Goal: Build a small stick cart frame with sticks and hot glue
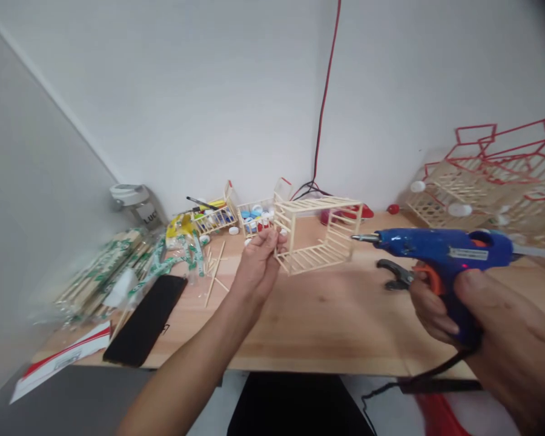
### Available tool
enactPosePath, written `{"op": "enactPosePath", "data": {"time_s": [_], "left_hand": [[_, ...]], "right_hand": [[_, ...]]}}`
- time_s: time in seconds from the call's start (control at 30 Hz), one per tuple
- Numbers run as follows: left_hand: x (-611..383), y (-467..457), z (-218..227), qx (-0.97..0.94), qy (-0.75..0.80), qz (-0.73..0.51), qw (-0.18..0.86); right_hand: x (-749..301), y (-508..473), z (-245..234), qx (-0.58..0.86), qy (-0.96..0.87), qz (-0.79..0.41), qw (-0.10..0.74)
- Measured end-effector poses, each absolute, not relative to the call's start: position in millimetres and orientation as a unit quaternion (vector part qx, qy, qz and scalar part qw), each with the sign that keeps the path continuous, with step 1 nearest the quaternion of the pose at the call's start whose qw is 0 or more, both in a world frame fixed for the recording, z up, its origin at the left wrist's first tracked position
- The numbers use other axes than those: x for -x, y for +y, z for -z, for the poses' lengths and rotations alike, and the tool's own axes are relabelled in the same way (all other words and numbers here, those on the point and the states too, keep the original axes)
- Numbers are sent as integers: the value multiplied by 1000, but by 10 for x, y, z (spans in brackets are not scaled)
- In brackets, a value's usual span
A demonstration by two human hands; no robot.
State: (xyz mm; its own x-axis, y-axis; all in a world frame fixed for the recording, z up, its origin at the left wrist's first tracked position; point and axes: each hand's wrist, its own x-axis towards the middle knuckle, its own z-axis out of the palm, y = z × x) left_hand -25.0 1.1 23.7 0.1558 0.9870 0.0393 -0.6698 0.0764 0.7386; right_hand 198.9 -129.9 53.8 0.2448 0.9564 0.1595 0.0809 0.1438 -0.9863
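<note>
My left hand (264, 247) pinches the left end of a small frame of thin wooden sticks (318, 260), held up over the wooden table. The frame has slatted sides, and its middle is open. In my right hand (476, 303) is a blue hot glue gun (436, 243) with an orange trigger, a small red light showing on its body. Its metal nozzle points left and appears at the frame's right upright; whether it touches I cannot tell. A glue stick runs out of the gun's back. Beneath the gun lies a dark-handled tool (393, 275), partly hidden by my fingers.
At left are packs of wooden sticks (104, 266), a black phone (148, 318), loose sticks (214, 275) and a lidded jar (140, 206). Small stick carts with bottle caps (254, 218) stand behind. Red-trimmed stick models (472, 181) sit at right. The gun's cord (436, 369) hangs over the table's front edge.
</note>
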Motion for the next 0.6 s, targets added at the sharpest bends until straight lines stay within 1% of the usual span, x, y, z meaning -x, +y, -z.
{"op": "enactPosePath", "data": {"time_s": [0.07,0.1,0.2,0.37,0.47,0.6], "left_hand": [[197,-16,-241,-278,218,-577,737],[168,-31,-241,-261,200,-569,754],[76,-68,-229,-214,167,-562,782],[-50,-96,-176,-213,243,-583,746],[-85,-107,-127,-231,256,-582,736],[-96,-124,-73,-204,246,-585,746]], "right_hand": [[-1833,-1288,-564,541,-488,-365,579],[-1751,-1288,-569,539,-477,-350,599],[-1532,-1301,-551,554,-482,-320,598],[-1346,-1311,-454,579,-556,-241,546],[-1309,-1297,-370,596,-570,-202,528],[-1271,-1297,-309,617,-573,-162,514]]}}
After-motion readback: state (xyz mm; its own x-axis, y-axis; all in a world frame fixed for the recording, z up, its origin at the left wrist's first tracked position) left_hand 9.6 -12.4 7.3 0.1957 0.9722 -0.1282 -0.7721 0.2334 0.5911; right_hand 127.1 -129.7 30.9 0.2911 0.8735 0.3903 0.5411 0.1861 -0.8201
